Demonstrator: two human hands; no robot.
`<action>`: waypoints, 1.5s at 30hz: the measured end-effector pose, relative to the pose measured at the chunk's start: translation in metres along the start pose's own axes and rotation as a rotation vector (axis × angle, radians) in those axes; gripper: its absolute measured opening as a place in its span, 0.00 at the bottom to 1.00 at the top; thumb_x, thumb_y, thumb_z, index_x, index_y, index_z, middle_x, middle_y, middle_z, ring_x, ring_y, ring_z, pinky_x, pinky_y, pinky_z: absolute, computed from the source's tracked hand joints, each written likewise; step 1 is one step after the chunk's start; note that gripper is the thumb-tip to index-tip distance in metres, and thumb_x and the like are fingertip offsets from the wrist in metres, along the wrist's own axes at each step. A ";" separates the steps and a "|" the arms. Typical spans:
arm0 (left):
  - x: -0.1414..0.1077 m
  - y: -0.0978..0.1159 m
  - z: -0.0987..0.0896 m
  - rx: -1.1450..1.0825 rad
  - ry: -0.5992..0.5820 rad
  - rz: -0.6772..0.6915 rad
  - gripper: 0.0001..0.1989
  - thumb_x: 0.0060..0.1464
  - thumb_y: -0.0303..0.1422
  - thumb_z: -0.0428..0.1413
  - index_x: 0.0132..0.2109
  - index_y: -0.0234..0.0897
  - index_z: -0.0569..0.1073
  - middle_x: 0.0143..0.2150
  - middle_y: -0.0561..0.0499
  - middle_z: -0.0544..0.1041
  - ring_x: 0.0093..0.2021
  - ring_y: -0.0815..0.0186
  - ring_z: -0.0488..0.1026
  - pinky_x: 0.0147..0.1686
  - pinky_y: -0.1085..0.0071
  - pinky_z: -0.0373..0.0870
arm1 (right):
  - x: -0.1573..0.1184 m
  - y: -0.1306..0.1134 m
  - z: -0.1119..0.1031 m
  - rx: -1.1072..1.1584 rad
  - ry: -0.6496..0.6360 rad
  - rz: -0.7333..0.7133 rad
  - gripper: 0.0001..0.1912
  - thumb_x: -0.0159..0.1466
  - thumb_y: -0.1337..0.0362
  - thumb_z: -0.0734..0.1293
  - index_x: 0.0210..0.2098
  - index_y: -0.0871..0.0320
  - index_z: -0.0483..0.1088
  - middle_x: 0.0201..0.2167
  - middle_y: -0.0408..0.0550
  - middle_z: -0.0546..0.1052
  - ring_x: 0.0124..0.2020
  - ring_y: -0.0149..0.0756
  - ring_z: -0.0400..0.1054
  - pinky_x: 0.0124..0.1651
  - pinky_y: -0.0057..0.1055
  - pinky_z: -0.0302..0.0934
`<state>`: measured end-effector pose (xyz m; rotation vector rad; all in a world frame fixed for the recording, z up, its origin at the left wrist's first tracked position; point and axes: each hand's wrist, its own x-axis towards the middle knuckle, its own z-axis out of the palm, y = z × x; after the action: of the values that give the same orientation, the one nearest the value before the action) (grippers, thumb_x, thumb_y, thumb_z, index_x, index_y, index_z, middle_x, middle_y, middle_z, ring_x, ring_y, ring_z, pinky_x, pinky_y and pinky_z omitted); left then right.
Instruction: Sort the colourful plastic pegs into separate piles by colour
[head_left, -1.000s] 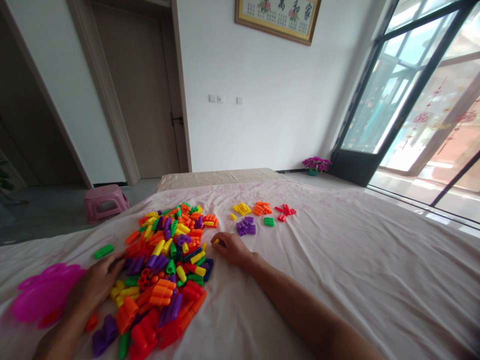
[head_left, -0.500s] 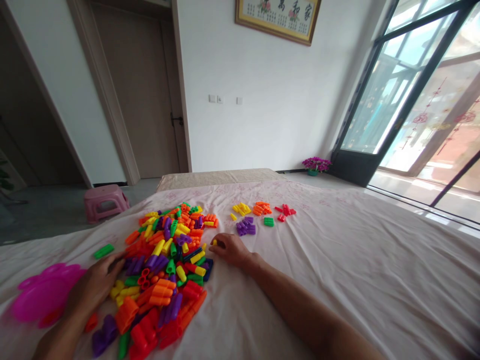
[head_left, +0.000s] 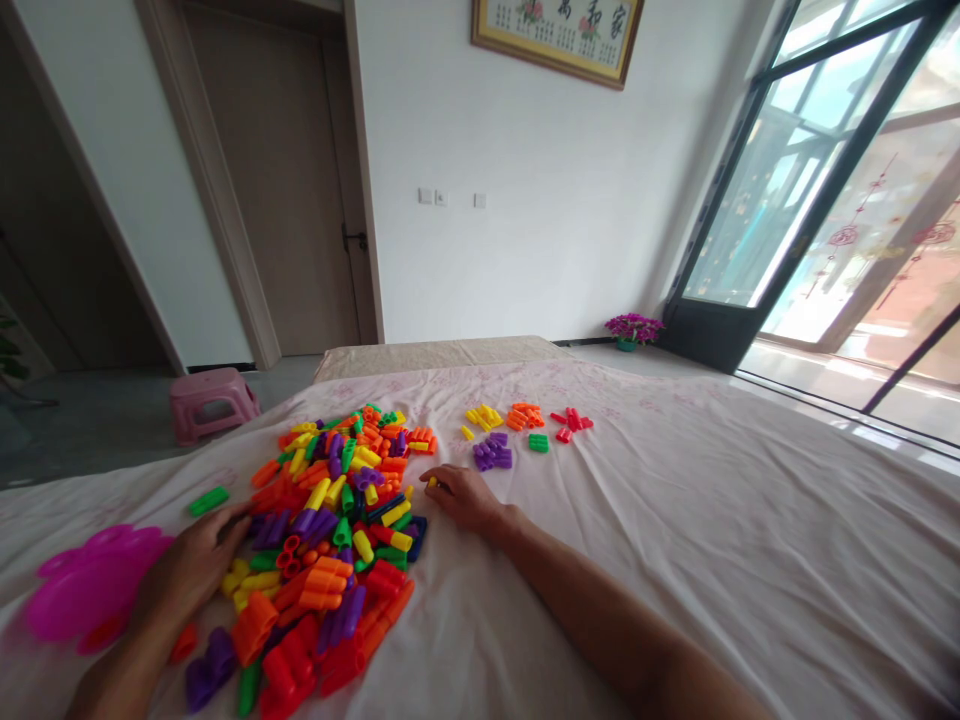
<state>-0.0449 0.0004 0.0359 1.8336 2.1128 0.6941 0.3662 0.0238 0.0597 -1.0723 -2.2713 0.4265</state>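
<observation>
A heap of bullet-shaped plastic building blocks (head_left: 322,585) in orange, yellow, green, purple and red lies on the cloth. My left hand (head_left: 196,555) rests against its left edge, fingers stretched towards the purple blocks and holding nothing that I can see. Just right of the heap, my right hand (head_left: 465,498) is closed in a pinch on a small yellow block (head_left: 432,483). Beyond that hand lie small groups by colour: yellow blocks (head_left: 484,416), orange blocks (head_left: 525,416), purple blocks (head_left: 493,453), a green block (head_left: 538,442) and red blocks (head_left: 574,421).
A pink plastic tray (head_left: 90,580) lies left of my left hand. One green block (head_left: 208,501) sits apart from the heap. The pale patterned cloth (head_left: 712,520) is wrinkled. On the floor stand a pink stool (head_left: 214,402) and a potted flower (head_left: 634,330).
My right hand has shifted very slightly to the right with the yellow block still in it. My left hand and the blocks have not visibly moved.
</observation>
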 end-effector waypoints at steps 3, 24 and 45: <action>0.001 -0.002 0.001 -0.007 -0.012 -0.001 0.27 0.60 0.48 0.43 0.57 0.39 0.71 0.56 0.43 0.75 0.56 0.55 0.73 0.53 0.65 0.68 | -0.001 0.000 -0.001 0.013 0.000 -0.008 0.16 0.68 0.62 0.61 0.52 0.56 0.72 0.47 0.50 0.78 0.45 0.37 0.73 0.48 0.29 0.63; -0.005 0.004 -0.002 0.009 0.001 -0.044 0.26 0.60 0.48 0.43 0.57 0.40 0.71 0.54 0.43 0.77 0.51 0.55 0.75 0.49 0.64 0.69 | 0.001 0.001 0.004 -0.037 -0.027 -0.038 0.12 0.65 0.59 0.67 0.45 0.56 0.75 0.37 0.47 0.78 0.36 0.34 0.71 0.38 0.26 0.59; -0.002 0.000 0.000 0.006 -0.004 -0.023 0.26 0.61 0.48 0.43 0.57 0.41 0.71 0.56 0.44 0.75 0.52 0.56 0.74 0.51 0.64 0.69 | 0.003 0.008 0.009 0.198 0.237 0.071 0.21 0.59 0.56 0.73 0.49 0.57 0.72 0.29 0.41 0.71 0.27 0.28 0.62 0.33 0.25 0.56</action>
<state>-0.0440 -0.0017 0.0354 1.8096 2.1324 0.6783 0.3637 0.0313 0.0496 -1.0454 -1.9447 0.5132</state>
